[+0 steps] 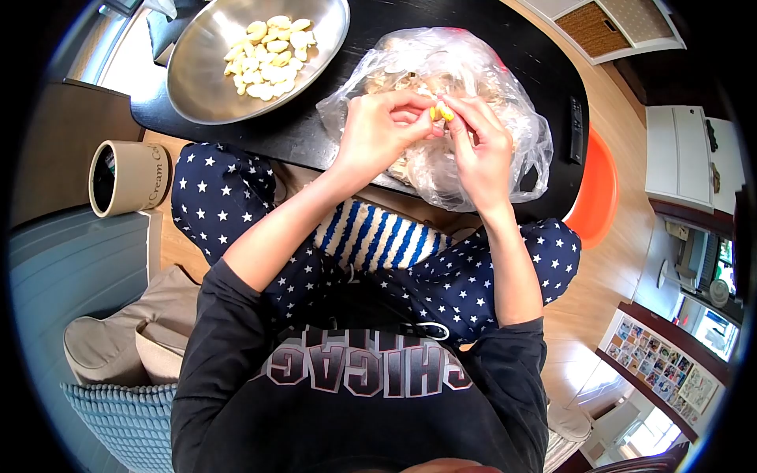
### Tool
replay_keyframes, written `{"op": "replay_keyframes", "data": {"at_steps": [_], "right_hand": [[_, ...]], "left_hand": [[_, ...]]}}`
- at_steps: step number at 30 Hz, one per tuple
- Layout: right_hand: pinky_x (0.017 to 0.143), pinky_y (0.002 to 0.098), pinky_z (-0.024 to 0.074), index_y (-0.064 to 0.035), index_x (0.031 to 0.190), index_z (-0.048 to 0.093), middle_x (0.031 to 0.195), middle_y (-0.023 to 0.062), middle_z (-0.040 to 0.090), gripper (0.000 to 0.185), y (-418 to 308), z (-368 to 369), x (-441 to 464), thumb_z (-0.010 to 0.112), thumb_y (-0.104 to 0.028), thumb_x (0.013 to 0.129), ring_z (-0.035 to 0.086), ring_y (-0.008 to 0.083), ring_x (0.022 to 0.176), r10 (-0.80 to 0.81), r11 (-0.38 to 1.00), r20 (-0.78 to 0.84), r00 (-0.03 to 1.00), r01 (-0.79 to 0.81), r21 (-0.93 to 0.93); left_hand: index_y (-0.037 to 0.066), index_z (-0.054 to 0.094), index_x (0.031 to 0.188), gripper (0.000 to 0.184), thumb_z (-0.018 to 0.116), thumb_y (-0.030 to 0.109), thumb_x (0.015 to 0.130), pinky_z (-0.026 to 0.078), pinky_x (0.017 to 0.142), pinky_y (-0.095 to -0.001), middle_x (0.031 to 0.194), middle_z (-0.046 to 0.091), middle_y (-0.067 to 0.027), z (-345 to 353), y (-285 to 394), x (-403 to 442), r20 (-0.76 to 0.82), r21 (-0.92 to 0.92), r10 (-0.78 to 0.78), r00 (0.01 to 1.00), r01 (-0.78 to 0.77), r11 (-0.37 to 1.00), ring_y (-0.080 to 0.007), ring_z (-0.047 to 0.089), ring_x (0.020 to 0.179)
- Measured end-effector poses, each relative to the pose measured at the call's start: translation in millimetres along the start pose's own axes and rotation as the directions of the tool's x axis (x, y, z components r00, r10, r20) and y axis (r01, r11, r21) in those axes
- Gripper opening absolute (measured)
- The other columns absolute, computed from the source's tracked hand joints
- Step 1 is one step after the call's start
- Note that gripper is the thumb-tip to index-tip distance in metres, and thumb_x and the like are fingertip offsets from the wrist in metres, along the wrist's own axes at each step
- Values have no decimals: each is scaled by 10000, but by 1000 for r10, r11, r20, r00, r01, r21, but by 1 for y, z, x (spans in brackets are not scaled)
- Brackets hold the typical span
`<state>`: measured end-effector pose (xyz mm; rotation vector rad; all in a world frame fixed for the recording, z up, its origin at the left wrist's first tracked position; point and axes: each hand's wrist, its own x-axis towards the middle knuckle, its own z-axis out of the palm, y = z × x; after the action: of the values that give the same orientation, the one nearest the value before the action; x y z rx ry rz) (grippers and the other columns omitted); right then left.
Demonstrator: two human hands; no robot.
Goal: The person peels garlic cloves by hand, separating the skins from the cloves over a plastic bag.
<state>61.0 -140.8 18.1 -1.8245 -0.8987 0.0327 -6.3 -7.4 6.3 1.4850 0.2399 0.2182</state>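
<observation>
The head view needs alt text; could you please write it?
A person's left hand and right hand hold something yellow over a clear plastic bag of papery scraps. Beside it on the black table, a metal bowl holds what look like peeled garlic cloves.

Table (441, 12): black, glossy top with rounded corners; 12 o'clock is the side away from the wearer.
Metal bowl (197, 88): 1, silver, wide and round, at 10 o'clock; the top of the picture cuts its rim.
Plastic bag (518, 117): 1, clear and crumpled, spread from the middle toward 3 o'clock, reaching the near edge toward 5 o'clock.
Remote control (576, 130): 1, black, at 3 o'clock beside the edge, its length running roughly from 12 to 6, near the bag but apart.
Bare top: between bowl and bag, toward 12 o'clock.
</observation>
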Motion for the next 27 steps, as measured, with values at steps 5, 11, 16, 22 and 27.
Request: {"op": "replay_keyframes", "data": {"at_steps": [5, 11, 16, 22, 27], "right_hand": [[685, 254, 456, -2, 1054, 602, 896, 102, 576, 248, 7, 5, 1, 546, 17, 814, 584, 169, 796, -49, 998, -8, 999, 49, 33], [700, 252, 452, -22, 1115, 577, 929, 95, 563, 298, 7, -1, 1, 555, -5, 818, 577, 168, 805, 32, 999, 35, 999, -33, 26], [689, 259, 466, -11, 1071, 585, 940, 96, 570, 259, 8, -1, 2, 557, 1, 814, 588, 168, 788, 4, 998, 11, 1000, -5, 57], [688, 265, 472, -2, 1019, 595, 931, 103, 579, 236, -1, -3, 3, 554, 44, 792, 602, 187, 786, -85, 989, 41, 995, 90, -121], [697, 270, 475, -13, 1024, 603, 925, 107, 583, 272, 2, 2, -1, 542, 82, 776, 602, 213, 807, -122, 975, 29, 992, 125, -181]], "left_hand": [[-85, 566, 1027, 228, 559, 58, 849, 523, 735, -242, 890, 641, -143, 0, -3, 4, -19, -155, -55, 998, 51, 987, -156, 642, 784], [-82, 551, 1084, 275, 543, 87, 868, 519, 733, -231, 919, 635, -132, 0, -6, 6, 30, -214, -77, 997, 82, 973, -133, 628, 776], [-63, 579, 1062, 252, 558, 85, 859, 516, 720, -221, 896, 642, -116, -3, -7, 8, 39, -154, -21, 999, 27, 988, -124, 625, 761], [-54, 607, 1020, 228, 599, 65, 825, 507, 694, -202, 862, 648, -103, -4, -2, 5, -12, 11, 27, 1000, -27, 1000, -102, 619, 741], [-62, 615, 983, 204, 607, 52, 814, 502, 662, -194, 816, 650, -99, -4, 0, 4, -9, 59, 26, 1000, -25, 998, -97, 618, 710]]}}
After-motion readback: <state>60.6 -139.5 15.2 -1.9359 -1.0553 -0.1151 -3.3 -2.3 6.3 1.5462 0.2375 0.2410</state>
